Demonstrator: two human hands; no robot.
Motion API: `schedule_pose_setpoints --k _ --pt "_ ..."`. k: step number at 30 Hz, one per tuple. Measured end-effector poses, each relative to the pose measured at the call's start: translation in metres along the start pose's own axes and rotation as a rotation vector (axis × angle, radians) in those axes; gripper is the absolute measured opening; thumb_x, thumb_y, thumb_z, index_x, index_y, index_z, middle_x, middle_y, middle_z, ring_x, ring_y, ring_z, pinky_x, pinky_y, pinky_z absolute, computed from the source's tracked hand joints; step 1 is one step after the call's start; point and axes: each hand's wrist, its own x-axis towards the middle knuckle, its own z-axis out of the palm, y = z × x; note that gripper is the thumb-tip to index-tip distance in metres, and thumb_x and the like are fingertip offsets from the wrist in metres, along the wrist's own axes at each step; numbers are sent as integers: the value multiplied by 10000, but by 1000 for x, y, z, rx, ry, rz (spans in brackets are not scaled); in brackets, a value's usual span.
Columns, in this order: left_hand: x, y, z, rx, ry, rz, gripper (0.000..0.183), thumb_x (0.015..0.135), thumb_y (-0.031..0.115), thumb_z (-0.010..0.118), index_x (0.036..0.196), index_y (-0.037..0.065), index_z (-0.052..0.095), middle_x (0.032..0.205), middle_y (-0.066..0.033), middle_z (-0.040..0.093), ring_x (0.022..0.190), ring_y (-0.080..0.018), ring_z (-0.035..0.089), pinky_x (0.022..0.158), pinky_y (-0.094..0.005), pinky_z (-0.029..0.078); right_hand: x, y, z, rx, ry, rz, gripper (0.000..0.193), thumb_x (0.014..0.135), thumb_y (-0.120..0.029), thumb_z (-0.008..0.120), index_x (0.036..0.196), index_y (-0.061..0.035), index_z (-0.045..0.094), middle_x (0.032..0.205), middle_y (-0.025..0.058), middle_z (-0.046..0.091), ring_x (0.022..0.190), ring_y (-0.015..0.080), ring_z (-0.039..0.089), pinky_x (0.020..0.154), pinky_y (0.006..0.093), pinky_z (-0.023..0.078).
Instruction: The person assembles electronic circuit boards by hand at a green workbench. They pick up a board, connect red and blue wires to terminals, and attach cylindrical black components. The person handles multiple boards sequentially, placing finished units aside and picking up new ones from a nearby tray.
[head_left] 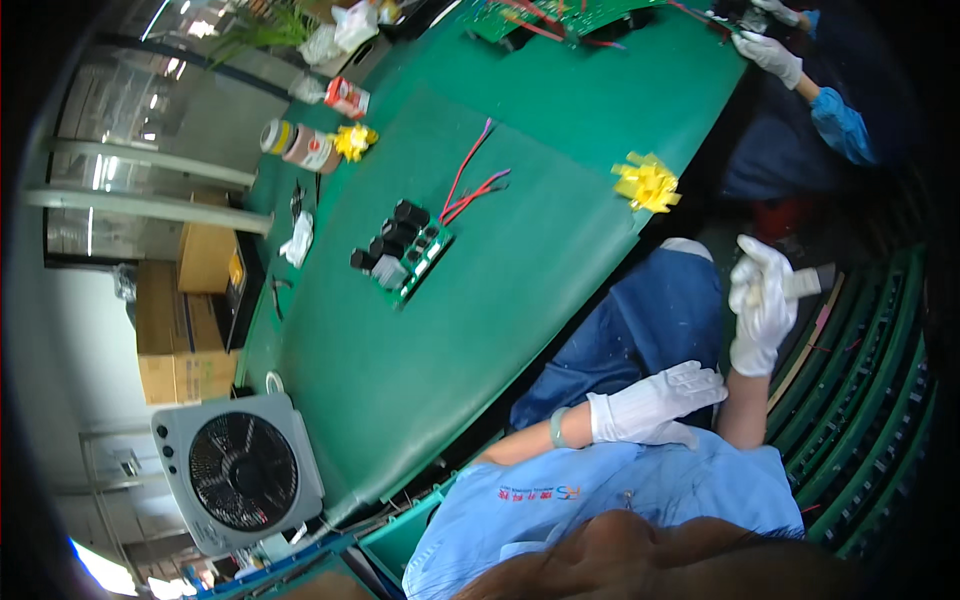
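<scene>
My left hand, in a white glove, is held flat in front of my blue work coat, fingers stretched out and nothing in it. In my gloved right hand, a small flat brush with a pale body and greyish end is gripped. It points right, toward the green racks. Both hands are off the table, above my lap. Across from them, a green circuit board lies on the table with black cylindrical parts and red wires reaching away from it.
On the green table lie yellow tape bundles, a jar, a red carton and pliers. A box fan stands left. More boards are far off, beside a co-worker's gloved hands. Racks fill the right.
</scene>
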Motion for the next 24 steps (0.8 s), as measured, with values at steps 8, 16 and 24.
schedule_pose_setpoints --k 8,16,24 --pt "-56 -7 -131 590 487 -437 542 891 256 705 1327 -24 547 1292 -229 601 1215 -361 577 1050 -400 443 -48 16 -125 -257 -36 98 387 1052 -305 479 1150 19 667 790 32 654 530 38 490 472 181 367" --pt "62 3 -78 429 -30 -249 687 813 309 764 1373 2 508 1267 -215 579 1230 -402 513 1046 -443 392 -47 18 -74 -144 -74 95 380 1045 -284 478 1119 31 678 765 47 649 532 50 492 487 195 375" --pt "-41 42 -118 -425 500 -556 412 949 203 620 1312 8 599 1246 -92 675 1121 -176 618 983 -309 463 -46 30 -98 -54 -328 47 627 1048 -518 349 1172 33 621 761 105 636 486 86 507 460 197 407"
